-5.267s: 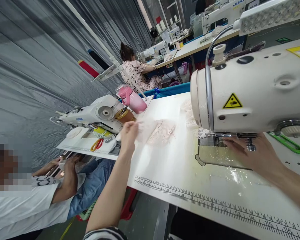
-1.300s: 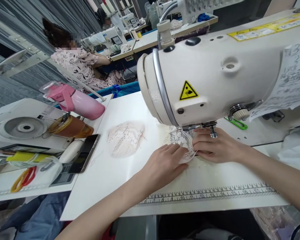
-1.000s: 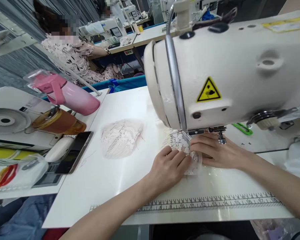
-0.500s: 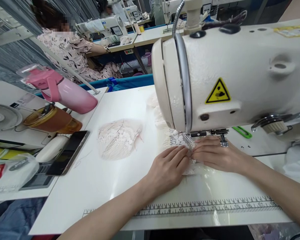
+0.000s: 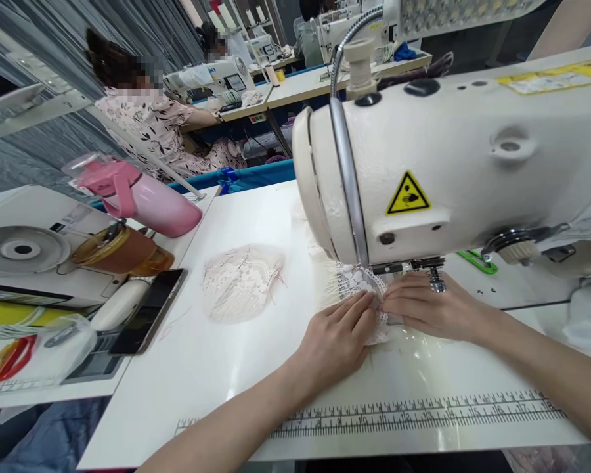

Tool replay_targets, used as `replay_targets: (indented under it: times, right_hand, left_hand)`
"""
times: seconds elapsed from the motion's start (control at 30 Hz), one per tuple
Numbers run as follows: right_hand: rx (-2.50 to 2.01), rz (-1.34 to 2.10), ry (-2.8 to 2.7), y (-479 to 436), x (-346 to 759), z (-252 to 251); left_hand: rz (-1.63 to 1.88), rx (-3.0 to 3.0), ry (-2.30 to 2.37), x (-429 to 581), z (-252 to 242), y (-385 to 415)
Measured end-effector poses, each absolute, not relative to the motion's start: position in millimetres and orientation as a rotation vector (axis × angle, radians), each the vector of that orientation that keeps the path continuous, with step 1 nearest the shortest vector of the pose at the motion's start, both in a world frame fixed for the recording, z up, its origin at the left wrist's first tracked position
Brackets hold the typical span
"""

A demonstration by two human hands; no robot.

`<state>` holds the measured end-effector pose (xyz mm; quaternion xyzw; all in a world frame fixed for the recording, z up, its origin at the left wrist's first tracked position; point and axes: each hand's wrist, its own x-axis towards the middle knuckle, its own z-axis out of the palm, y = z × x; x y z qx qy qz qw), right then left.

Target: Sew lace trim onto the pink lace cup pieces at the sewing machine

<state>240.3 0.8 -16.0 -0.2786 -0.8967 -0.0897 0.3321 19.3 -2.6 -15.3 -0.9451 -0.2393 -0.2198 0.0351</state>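
Observation:
A piece of white lace fabric (image 5: 355,281) lies under the head of a white sewing machine (image 5: 453,157). My left hand (image 5: 339,334) presses on the near edge of this lace, its fingers held together and the fingertips close to the presser foot area. From the other side, my right hand (image 5: 426,305) grips the same piece, fingers together and partly behind the machine's metal fittings. The two hands nearly meet at the fingertips. The needle itself is hidden. Left of my hands, another lace piece (image 5: 241,282) with loose threads rests flat on the white table (image 5: 217,374).
A phone (image 5: 150,309), an amber cup (image 5: 123,249), a pink bottle (image 5: 150,200) and red-handled scissors (image 5: 17,358) are on the left. A green thread snipper (image 5: 477,261) lies behind my right hand. A printed ruler (image 5: 423,417) runs along the front edge. A co-worker (image 5: 148,131) sits beyond.
The view has shifted slightly, so the surroundings appear a bit lower and the machine head a little to the left. Both hands stay on the lace in nearly the same place.

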Motion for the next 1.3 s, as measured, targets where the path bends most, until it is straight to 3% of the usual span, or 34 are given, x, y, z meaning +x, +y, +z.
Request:
replay_targets:
  times: [0.5,1.3]
  right_hand:
    - [-0.753,-0.382,-2.315,1.9,240.3,-16.1]
    - [-0.831,-0.171,-2.443,5.4,227.0,-42.3]
  left_hand:
    - [-0.696,-2.940,-0.734,22.8,-16.3,-0.4]
    - [-0.613,-2.874,-1.081,15.3,-17.0,11.1]
